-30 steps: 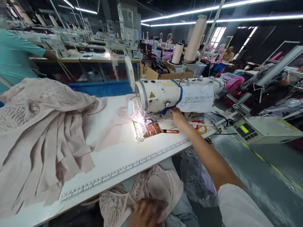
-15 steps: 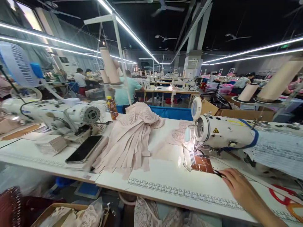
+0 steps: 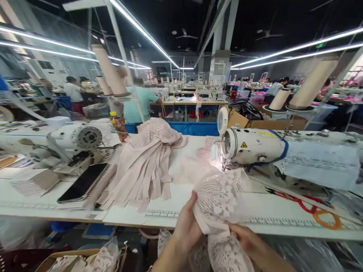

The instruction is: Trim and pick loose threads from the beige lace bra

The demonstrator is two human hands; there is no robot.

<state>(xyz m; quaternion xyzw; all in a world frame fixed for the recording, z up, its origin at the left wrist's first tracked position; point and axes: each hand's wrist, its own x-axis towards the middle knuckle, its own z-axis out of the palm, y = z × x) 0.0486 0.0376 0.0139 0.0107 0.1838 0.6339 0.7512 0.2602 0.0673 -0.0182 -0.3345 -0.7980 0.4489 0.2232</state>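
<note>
My left hand (image 3: 188, 223) is closed on the left edge of a pale pink lace bra (image 3: 219, 194), thumb on top. Lower right, my right hand (image 3: 246, 240) pinches the same bra near its middle band. One lace part lies up toward the sewing machine (image 3: 255, 145); another hangs down over the table's front edge. The fabric hides the needle plate. Right of the bra lie scissors (image 3: 307, 204) with red and orange handle loops, apart from both hands.
Left of the bra is a pile of pale pink lace pieces (image 3: 147, 162). Beyond it lie a phone (image 3: 83, 183), stacked folded pieces (image 3: 35, 181) and a second sewing machine (image 3: 73, 138). A bottle (image 3: 119, 126) stands behind. Below left is an open box (image 3: 82, 260).
My right hand has left the scissors by the machine and come toward me onto the bra. My left hand and the bra have come into view above the table's front edge. The view has shifted right.
</note>
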